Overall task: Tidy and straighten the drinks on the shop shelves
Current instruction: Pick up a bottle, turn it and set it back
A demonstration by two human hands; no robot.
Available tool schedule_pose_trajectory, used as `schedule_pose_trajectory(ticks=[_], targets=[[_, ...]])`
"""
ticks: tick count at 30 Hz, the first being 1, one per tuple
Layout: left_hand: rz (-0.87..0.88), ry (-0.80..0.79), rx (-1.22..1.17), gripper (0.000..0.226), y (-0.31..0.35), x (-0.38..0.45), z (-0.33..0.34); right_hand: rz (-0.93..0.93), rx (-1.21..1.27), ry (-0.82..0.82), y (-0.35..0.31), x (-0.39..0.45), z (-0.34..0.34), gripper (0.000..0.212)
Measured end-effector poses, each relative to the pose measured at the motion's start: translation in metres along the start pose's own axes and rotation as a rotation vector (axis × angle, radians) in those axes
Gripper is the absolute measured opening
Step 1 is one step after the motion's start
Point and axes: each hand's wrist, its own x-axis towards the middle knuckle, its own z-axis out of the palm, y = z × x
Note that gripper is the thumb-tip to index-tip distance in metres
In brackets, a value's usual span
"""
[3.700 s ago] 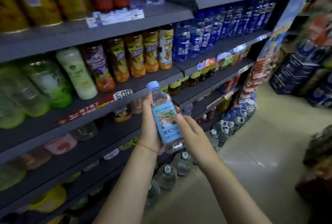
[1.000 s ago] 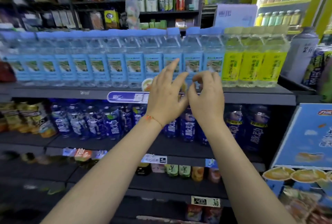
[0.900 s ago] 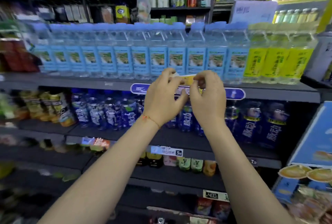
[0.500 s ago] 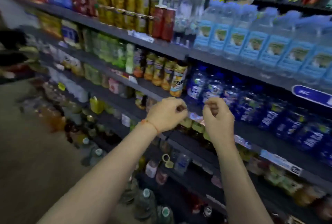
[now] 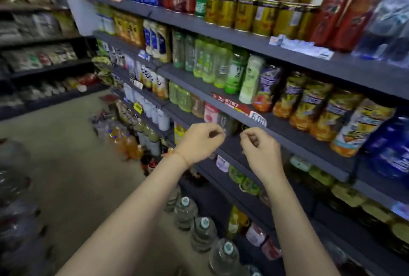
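My left hand [image 5: 200, 140] and my right hand [image 5: 259, 148] hang side by side in front of a dark shelf edge [image 5: 309, 147], fingers curled in and nothing visible in either. Behind them, on the lower shelf, stand a pink-labelled bottle [image 5: 210, 113] and a dark bottle [image 5: 228, 123]. On the shelf above stand green tea bottles [image 5: 208, 61], a pale green bottle [image 5: 251, 78] and several orange juice bottles [image 5: 314, 105]. Gold cans [image 5: 245, 7] and red cans [image 5: 345, 14] fill the top shelf.
Large water jugs [image 5: 203, 233] stand in a row on the floor at the foot of the shelves. Orange bottles [image 5: 130, 145] crowd the floor further left. Another dark rack of packets [image 5: 44, 58] runs along the far left. A red price strip [image 5: 234, 105] hangs on the shelf edge.
My view swung left along the aisle from the blue-labelled water bottles to the green tea and juice section. Both hands dropped from the top shelf's label strip and curled shut.
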Motion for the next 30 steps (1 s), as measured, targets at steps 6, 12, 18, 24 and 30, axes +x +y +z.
schedule_pose_trajectory(ticks=[6, 12, 18, 24, 30], targets=[[-0.013, 0.058, 0.058, 0.021, -0.053, 0.113, -0.122, -0.114, 0.064, -0.04, -0.078, 0.141, 0.113, 0.013], [-0.118, 0.159, 0.018, 0.021, -0.167, 0.174, -0.231, -0.18, 0.076, -0.117, -0.152, 0.232, 0.227, 0.015], [-0.117, 0.201, -0.03, 0.024, -0.296, 0.23, -0.344, -0.199, 0.1, -0.153, -0.218, 0.313, 0.374, 0.01], [-0.066, 0.248, -0.102, 0.022, -0.4, 0.301, -0.48, -0.23, 0.132, -0.016, -0.3, 0.391, 0.49, 0.012], [0.005, 0.241, -0.171, 0.017, -0.467, 0.386, -0.547, -0.188, 0.139, 0.106, -0.337, 0.474, 0.58, 0.013]])
